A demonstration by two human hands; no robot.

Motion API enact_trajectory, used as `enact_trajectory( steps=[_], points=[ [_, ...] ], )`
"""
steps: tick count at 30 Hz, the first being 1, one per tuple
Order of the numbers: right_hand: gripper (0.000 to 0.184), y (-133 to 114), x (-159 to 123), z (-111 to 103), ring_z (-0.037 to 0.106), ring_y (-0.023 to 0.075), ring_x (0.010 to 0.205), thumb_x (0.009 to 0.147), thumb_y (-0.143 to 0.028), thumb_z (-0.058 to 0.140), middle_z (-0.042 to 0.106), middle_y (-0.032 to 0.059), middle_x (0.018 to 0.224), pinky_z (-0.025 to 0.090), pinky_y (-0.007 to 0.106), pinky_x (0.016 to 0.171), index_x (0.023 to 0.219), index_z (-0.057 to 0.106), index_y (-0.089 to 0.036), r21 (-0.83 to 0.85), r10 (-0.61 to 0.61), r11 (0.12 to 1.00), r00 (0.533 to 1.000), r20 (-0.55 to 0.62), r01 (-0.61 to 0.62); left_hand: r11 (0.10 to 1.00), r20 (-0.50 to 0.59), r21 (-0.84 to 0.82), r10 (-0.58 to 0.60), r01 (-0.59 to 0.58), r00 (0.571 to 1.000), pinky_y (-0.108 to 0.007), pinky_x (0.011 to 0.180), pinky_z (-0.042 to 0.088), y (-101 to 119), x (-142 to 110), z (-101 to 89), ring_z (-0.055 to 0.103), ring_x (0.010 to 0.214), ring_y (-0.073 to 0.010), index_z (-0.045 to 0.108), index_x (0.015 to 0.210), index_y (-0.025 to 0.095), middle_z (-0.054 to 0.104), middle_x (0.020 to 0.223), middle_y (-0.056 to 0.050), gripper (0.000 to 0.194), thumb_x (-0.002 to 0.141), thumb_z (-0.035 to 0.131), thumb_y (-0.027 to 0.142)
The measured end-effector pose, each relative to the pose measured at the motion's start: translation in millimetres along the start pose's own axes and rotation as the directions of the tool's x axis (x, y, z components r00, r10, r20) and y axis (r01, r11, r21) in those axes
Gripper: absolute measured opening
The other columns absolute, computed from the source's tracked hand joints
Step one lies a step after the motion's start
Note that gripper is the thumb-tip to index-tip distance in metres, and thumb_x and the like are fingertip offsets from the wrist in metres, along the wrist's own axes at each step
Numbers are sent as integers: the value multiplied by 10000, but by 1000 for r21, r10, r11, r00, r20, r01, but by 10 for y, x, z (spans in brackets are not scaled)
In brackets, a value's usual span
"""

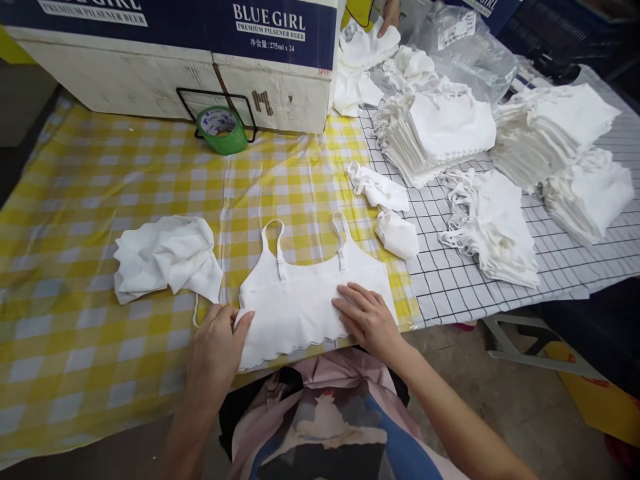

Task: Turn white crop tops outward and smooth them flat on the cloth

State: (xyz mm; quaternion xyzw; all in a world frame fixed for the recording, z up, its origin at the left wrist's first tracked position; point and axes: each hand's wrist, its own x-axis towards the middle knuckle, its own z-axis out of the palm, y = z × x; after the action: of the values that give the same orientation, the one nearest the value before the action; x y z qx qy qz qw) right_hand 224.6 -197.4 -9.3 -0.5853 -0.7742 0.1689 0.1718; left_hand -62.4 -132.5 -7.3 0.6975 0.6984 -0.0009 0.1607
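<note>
A white strappy camisole bra (310, 300) lies spread out at the table's near edge, its two straps pointing away from me. My left hand (216, 343) pinches its left side edge between thumb and fingers. Resting flat on the right half of the fabric is my right hand (367, 320), fingers stretched out. To the left sits a crumpled white garment (167, 257) with a thin strap hanging near my left hand. Beyond the bra's right strap lie a twisted white garment (380, 189) and a small folded white one (397, 235).
A large beer carton (200, 73) stands at the back, with a green tape roll (223, 130) in a black wire holder before it. Stacks of white garments (435, 130) cover the grid cloth on the right. Another person's hand (390, 17) touches white fabric at the back.
</note>
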Motion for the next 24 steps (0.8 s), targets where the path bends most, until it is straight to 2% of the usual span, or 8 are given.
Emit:
enact_trajectory(
  steps=[4,9,14,17,20,22,24],
  points=[
    [333,129,-121,-23,335,241,1303,911,-218,431,457,20,1371,363,424,972,1218,546,-277,-57,51,997,999,-14,-52,1000,-48,-17,3,-3,999,-281,618,326,-39,17,-8,481,659,-177,437,672,217,514,710,-13,253,811,412,427],
    [340,203,-225,-66,326,230,1312,904,-199,441,451,21,1376,357,416,989,1218,547,-276,-55,82,995,996,-45,-84,996,-20,-15,-91,91,996,-267,558,281,-69,30,-29,477,575,-167,414,672,228,523,602,16,258,797,463,448],
    [336,147,-251,-23,321,244,1309,895,-197,455,454,47,1368,344,431,993,1215,541,-254,-40,89,995,992,-85,-93,992,17,-69,-102,103,995,-259,566,309,-73,23,-46,524,614,-176,464,787,237,599,685,6,237,810,455,472],
    [288,123,-230,-7,374,252,1260,888,-204,468,505,60,1304,367,428,955,1154,571,-245,-16,108,994,986,-130,-111,991,24,-68,-109,111,994,-276,588,335,-47,7,-56,540,641,-199,485,901,237,600,691,0,235,828,435,454],
    [253,129,-160,-19,469,243,1132,881,-188,465,570,76,1169,403,409,886,1099,587,-230,28,155,988,971,-182,-152,988,-76,-98,-124,116,989,-295,613,369,9,-2,-88,562,707,-217,471,1052,227,592,749,-7,301,826,452,424],
    [258,152,-68,-49,506,232,1040,876,-174,461,587,81,1091,417,398,848,1101,580,-219,54,182,983,960,-212,-174,991,-211,-121,-84,59,974,-307,662,402,58,13,-106,569,806,-223,463,1105,215,580,872,-32,334,825,462,397],
    [259,181,69,-97,517,228,981,872,-168,460,591,83,1046,424,394,829,1099,579,-209,69,192,981,951,-242,-181,992,-307,-124,-6,-33,952,-318,721,422,117,52,-104,561,872,-223,498,1072,208,552,956,-50,301,831,461,385]
  ],
)
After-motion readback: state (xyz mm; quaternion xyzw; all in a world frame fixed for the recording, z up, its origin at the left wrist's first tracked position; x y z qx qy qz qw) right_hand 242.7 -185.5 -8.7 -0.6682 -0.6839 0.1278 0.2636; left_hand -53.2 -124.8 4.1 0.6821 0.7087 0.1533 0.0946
